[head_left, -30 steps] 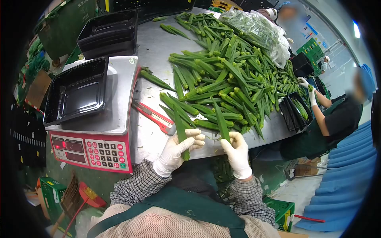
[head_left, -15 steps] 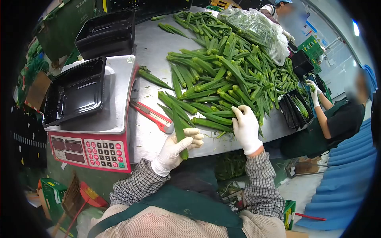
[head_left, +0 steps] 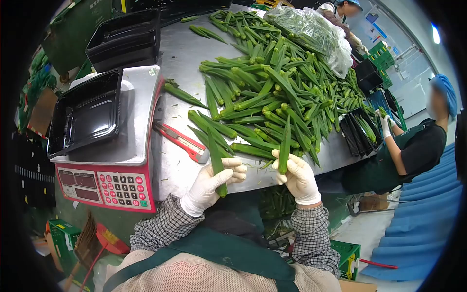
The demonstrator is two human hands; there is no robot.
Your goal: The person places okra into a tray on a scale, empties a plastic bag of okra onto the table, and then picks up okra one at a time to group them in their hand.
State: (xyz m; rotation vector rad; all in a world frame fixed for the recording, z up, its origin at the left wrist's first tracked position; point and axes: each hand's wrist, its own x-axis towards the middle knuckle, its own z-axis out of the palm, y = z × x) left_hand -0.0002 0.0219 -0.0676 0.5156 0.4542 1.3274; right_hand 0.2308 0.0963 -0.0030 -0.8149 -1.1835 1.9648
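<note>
My left hand [head_left: 200, 191], in a white glove, is closed on an okra pod [head_left: 214, 155] held nearly upright, tip up. A second okra pod [head_left: 286, 145] stands upright in my gloved right hand [head_left: 302, 184], pinched between thumb and fingers. Both hands are over the table's near edge. Just beyond them spreads a large heap of green okra [head_left: 262, 104]. A red box cutter [head_left: 181, 141] lies on the metal table [head_left: 177, 181], left of the heap and close to my left hand.
At left, a red-and-silver scale [head_left: 138, 104] carries a black plastic tray [head_left: 90, 119]; more black trays [head_left: 124, 41] stand behind it. A clear plastic bag [head_left: 316, 34] lies on the heap's far side. Two people work to the right, near small black trays holding okra [head_left: 366, 129].
My right hand has picked an okra pod from the heap and raised it upright, drawing back toward me. The left hand still holds its pod. The whole view has shifted slightly.
</note>
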